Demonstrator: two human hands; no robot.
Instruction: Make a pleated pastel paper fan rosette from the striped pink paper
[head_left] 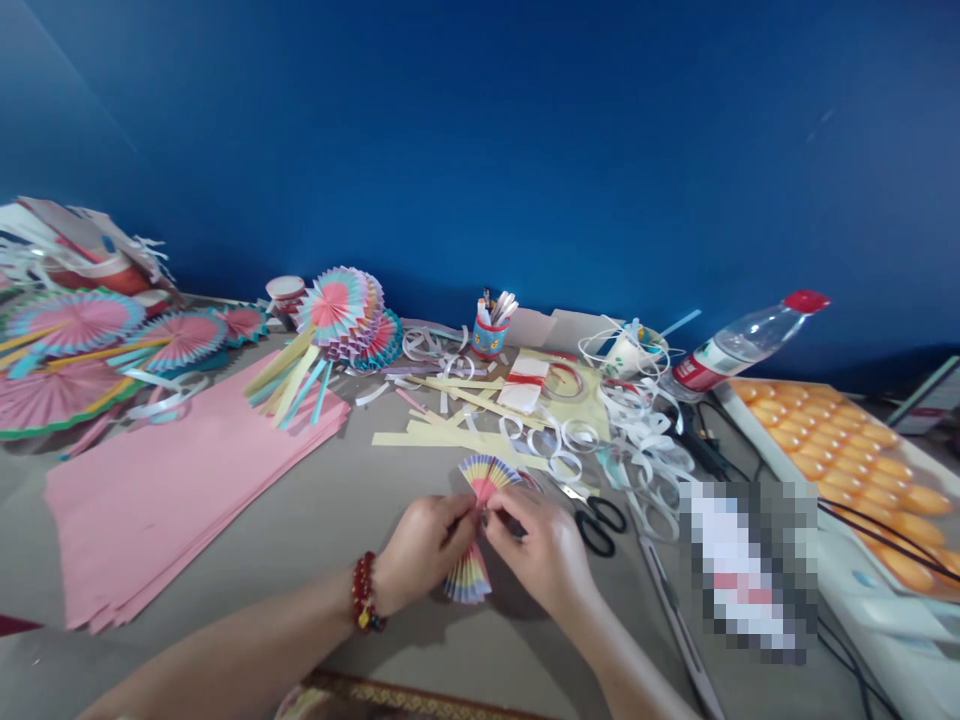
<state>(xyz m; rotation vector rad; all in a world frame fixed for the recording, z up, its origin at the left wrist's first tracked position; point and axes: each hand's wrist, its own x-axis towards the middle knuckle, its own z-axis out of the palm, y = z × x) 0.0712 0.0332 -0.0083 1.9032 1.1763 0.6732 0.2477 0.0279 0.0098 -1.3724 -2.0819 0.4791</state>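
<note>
A small pleated paper fan (466,578) in pink, yellow and purple spreads out at both ends and is pinched narrow in the middle. My left hand (426,545), with a red bead bracelet (364,592) at the wrist, grips that middle from the left. From the right, my right hand (541,540) pinches at the same spot, thumb and forefinger together. Whether a thread lies between the fingers is too small to tell. Black-handled scissors (598,522) lie just right of my right hand.
Pink paper sheets (187,480) are stacked at left, with finished paper rosettes (337,310) behind. Yellow strips (442,438) and curled white scraps (652,440) lie beyond my hands. A bottle (739,345) stands tilted at right, near a utility knife (675,620) and an orange-patterned box (840,450).
</note>
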